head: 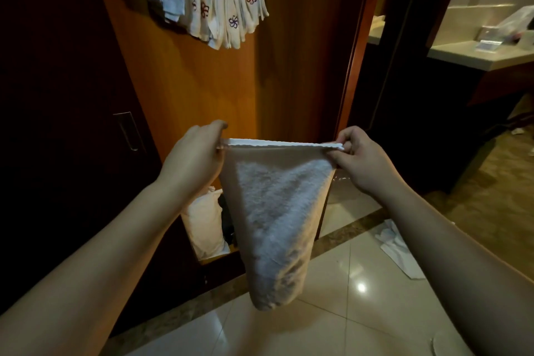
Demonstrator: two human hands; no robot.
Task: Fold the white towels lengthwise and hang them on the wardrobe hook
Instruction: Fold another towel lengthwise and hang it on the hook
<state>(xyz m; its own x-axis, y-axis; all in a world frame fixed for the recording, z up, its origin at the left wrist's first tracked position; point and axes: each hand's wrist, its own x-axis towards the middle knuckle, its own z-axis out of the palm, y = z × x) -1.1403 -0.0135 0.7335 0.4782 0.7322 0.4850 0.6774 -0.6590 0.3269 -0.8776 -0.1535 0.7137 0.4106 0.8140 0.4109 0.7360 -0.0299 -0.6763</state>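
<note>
A white towel (274, 211) hangs folded in front of me, its top edge stretched level between both hands. My left hand (196, 153) pinches the left corners of that edge. My right hand (358, 153) pinches the right corners. The towel narrows downward and ends in a rounded fold above the floor. High on the wooden wardrobe panel (202, 81), several white towels (213, 0) with small embroidered flowers hang in a bunch; the hook that carries them is out of view.
A dark wardrobe door with a metal handle (128, 131) stands at the left. White bundles (206, 225) lie in the wardrobe's bottom. White cloth (400, 248) lies on the glossy tiled floor at the right. A bathroom counter (476, 55) is at far right.
</note>
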